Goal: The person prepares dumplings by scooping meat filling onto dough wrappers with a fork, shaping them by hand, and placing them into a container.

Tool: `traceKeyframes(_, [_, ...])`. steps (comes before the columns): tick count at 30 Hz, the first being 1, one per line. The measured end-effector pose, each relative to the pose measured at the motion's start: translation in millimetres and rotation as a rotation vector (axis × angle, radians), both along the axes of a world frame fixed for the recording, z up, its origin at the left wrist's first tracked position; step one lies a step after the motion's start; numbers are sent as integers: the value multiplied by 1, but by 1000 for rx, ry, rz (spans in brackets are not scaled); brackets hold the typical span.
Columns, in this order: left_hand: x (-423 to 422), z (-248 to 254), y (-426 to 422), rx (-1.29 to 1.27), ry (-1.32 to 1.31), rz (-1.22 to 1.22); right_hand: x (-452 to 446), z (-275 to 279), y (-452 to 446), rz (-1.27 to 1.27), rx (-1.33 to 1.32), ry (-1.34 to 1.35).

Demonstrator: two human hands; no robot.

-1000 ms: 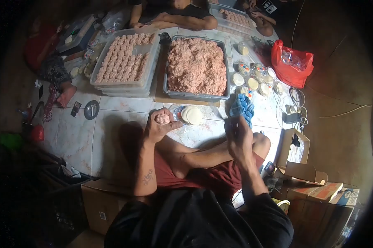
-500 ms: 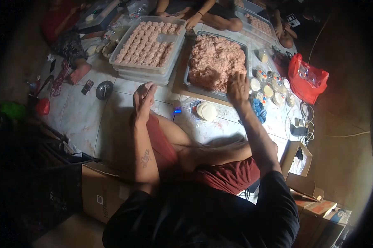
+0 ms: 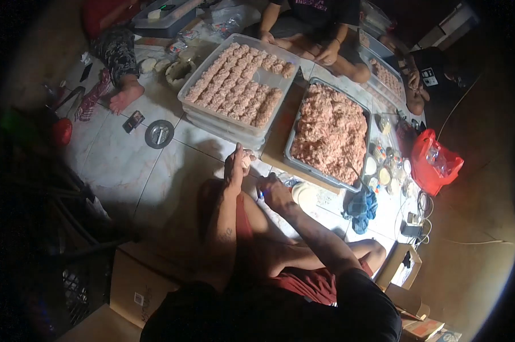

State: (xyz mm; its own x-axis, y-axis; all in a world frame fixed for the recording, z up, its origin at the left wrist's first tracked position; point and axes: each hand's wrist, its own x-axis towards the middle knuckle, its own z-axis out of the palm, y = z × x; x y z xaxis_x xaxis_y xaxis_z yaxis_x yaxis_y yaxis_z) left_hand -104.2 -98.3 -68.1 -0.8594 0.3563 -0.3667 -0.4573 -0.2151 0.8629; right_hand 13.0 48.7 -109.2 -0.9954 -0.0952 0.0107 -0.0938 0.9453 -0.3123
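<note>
My left hand (image 3: 233, 172) is raised in front of the stacked trays, its fingers curled round a small pale lump (image 3: 246, 162) that they partly hide. Lower and to its right, my right hand (image 3: 275, 192) has its fingers drawn together, back of the hand up. Beside its fingertips a bit of blue shows, and whether they grip anything is hidden. Just right of that hand sits a stack of round white wrappers (image 3: 306, 195). Pink minced filling (image 3: 331, 128) heaps up in a grey tub (image 3: 294, 153), with a thin handle (image 3: 353, 167) standing in its near right corner.
Clear stacked trays (image 3: 251, 130) hold rows of filled dumplings (image 3: 229, 85). A co-worker's hand (image 3: 328, 56) is behind them. Small tubs (image 3: 384, 175), a blue cloth (image 3: 362, 210) and a red bag (image 3: 434, 162) are at right. A dark round dish (image 3: 159, 134) lies left.
My right hand has left the minced filling and come down-left near my left hand. My left hand has shifted right and down in view. The whole view has swung, moving the trays right.
</note>
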Motion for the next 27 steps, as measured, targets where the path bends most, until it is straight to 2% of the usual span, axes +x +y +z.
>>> traceKeyframes(1, [-2, -6, 1, -52, 16, 23, 1, 13, 7, -5, -110, 81])
traceKeyframes(3, [-5, -12, 4, -126, 46, 53, -12, 85, 21, 81, -337, 202])
traceKeyframes(4, [-4, -5, 6, -122, 33, 54, -32, 138, 30, 168, -456, 238])
traceKeyframes(6, [1, 9, 10, -20, 8, 53, -61, 177, 61, 42, -646, 83])
traceKeyframes(7, [-2, 1, 11, -23, 54, -22, -85, 215, 62, 9, -523, 62])
traceKeyframes(9, [-1, -4, 16, -18, 139, -108, -146, 229, 83, 46, -551, 149])
traceKeyframes(10, [-1, -6, 18, -16, 232, -189, -176, 225, 91, 43, -612, 169])
traceKeyframes(13, [2, -12, 21, -29, 129, -385, -255, 217, 100, -26, -638, 121])
traceKeyframes(15, [1, -12, 19, -1, 123, -488, -293, 195, 102, -127, -252, 128])
traceKeyframes(19, [-2, 0, 16, 23, 8, -509, -352, 159, 108, -75, -148, -64])
traceKeyframes(23, [-3, -4, 16, 32, 9, -542, -371, 128, 104, -25, -56, -266])
traceKeyframes(27, [-5, -5, 17, 45, -13, -554, -354, 131, 121, -106, -245, -58])
